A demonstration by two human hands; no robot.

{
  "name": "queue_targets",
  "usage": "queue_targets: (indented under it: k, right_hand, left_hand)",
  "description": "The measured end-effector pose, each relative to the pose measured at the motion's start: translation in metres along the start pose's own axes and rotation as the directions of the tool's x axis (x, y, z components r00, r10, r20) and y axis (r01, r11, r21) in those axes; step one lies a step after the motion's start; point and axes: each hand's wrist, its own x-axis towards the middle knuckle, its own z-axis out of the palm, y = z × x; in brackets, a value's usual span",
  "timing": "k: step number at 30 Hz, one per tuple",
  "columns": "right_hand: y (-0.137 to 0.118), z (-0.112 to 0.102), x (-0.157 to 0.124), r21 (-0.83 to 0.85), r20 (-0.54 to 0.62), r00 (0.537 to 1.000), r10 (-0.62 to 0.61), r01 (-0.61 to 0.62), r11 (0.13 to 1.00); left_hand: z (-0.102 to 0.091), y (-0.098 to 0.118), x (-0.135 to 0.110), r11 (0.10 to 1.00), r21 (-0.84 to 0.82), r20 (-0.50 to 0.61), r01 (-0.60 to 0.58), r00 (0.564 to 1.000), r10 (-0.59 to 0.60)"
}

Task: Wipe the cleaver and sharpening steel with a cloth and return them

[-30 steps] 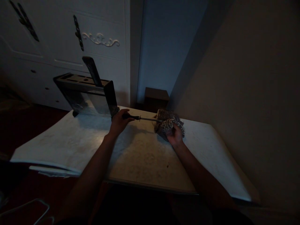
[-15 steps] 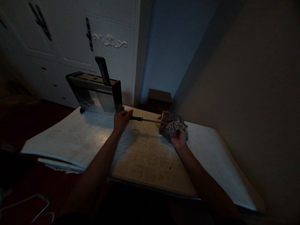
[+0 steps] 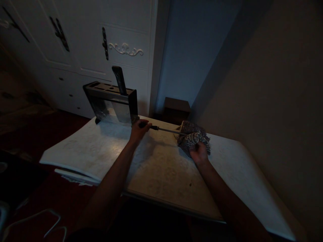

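My left hand [image 3: 139, 131] is closed around the black handle of a sharpening steel [image 3: 169, 130], whose thin rod points right. The rod's far end is hidden in a patterned, dark and pale cloth [image 3: 193, 132]. My right hand [image 3: 200, 153] grips that cloth from its near right side, fingers partly hidden in the folds. Behind my left hand a knife block [image 3: 109, 104] with a dark frame and clear front stands upright. One black-handled knife [image 3: 119, 80] sticks up from a slot near its right end.
Beneath everything lies a pale patterned table top [image 3: 166, 174]. White cabinets [image 3: 83, 43] with dark handles rise behind the block. A wall [image 3: 272, 84] bounds the right side, and a small brown box [image 3: 177, 105] stands beyond the far edge. White bent tubing [image 3: 47, 211] is at lower left.
The whole view has shifted, so everything appears a little further right and lower. Both hands keep their hold on the sharpening steel and the cloth; the left hand's grip has turned slightly.
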Motion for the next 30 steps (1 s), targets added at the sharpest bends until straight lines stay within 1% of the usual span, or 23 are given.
queue_targets:
  k: [2,4,7,11,14,17,19,21,25,27,30]
  right_hand:
    - [0.001,0.001,-0.001,-0.004,-0.03,1.0,0.005,-0.005,1.0]
    - [0.001,0.002,-0.001,-0.018,-0.025,1.0,0.002,-0.003,1.0]
    - [0.002,0.005,-0.003,-0.019,-0.016,1.0,-0.024,0.023,1.0]
    - [0.004,0.012,-0.01,-0.015,-0.072,0.995,-0.068,0.067,0.998]
    - [0.005,0.019,-0.017,-0.031,-0.084,0.992,-0.094,0.092,0.995]
    - [0.003,0.024,-0.021,-0.054,-0.04,0.997,-0.069,0.067,0.996]
    - [0.001,0.026,-0.023,-0.07,0.01,0.999,-0.051,0.052,0.996]
    - [0.0,0.027,-0.026,-0.089,0.057,0.997,-0.051,0.056,0.994]
    - [0.0,0.033,-0.033,-0.121,0.142,0.988,-0.056,0.073,0.99]
    - [0.001,0.036,-0.037,-0.135,0.167,0.985,-0.037,0.06,0.989]
    - [0.005,0.039,-0.04,-0.164,0.169,0.986,0.008,0.02,0.986]
  left_hand:
    - [0.001,-0.001,-0.002,0.985,0.149,-0.021,-0.085,0.996,0.089]
    - [0.002,0.001,-0.004,0.961,0.244,-0.018,-0.131,0.99,0.139]
    - [0.002,0.004,-0.006,0.954,0.258,0.034,-0.151,0.989,0.147]
    - [-0.001,0.006,-0.004,0.95,0.254,0.086,-0.182,0.982,0.165]
    - [-0.005,0.006,-0.002,0.927,0.313,0.064,-0.208,0.978,0.198]
    - [-0.007,0.003,-0.001,0.907,0.358,0.056,-0.223,0.975,0.217]
    - [-0.008,0.0,-0.001,0.916,0.352,0.087,-0.191,0.981,0.171]
    - [-0.007,-0.005,-0.002,0.945,0.304,0.111,-0.118,0.99,0.088]
    - [-0.005,-0.012,-0.003,0.992,0.098,0.118,0.082,0.989,-0.093]
    - [-0.004,-0.013,-0.004,0.99,0.006,0.121,0.144,0.982,-0.144]
    - [0.0,-0.014,-0.004,0.979,-0.069,0.111,0.19,0.977,-0.182]
